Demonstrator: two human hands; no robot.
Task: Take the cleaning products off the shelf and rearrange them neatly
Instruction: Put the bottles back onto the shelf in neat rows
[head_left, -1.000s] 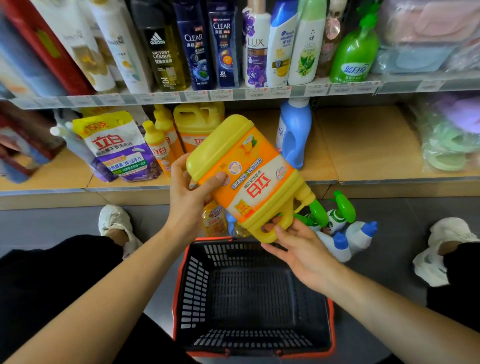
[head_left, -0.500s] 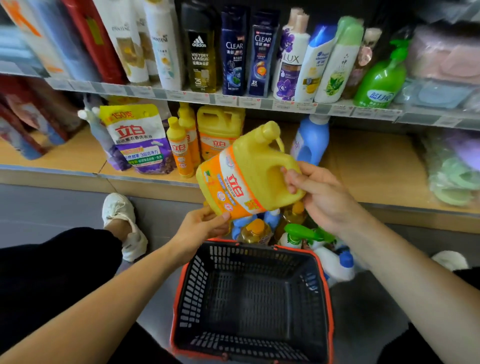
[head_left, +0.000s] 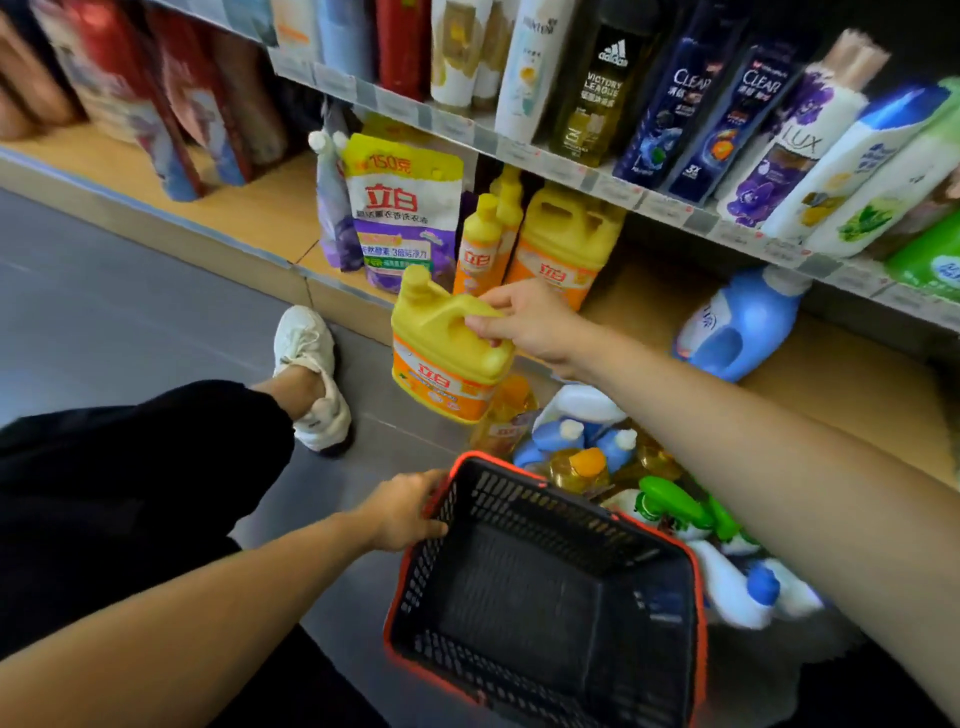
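My right hand (head_left: 524, 322) grips the handle of a yellow detergent jug (head_left: 441, 353) with an orange label, held upright just in front of the bottom shelf edge. My left hand (head_left: 402, 512) holds the left rim of a black basket with a red rim (head_left: 519, 488) on the floor. On the bottom shelf (head_left: 831, 384) stand a second yellow jug (head_left: 563, 244), small yellow bottles (head_left: 480, 244), a purple refill pouch (head_left: 402, 208) and a blue bottle (head_left: 737, 332). A pile of cleaning bottles (head_left: 587, 457) lies on the floor beyond the basket.
The upper shelf (head_left: 545, 156) carries a row of shampoo bottles. Red and blue packs (head_left: 171, 98) stand at the far left. My white shoe (head_left: 311, 374) and black-trousered leg are on the grey floor to the left of the basket.
My left hand has let go of the jug and dropped to the basket rim. My right hand alone now carries the jug, turned upright and lower, to the left.
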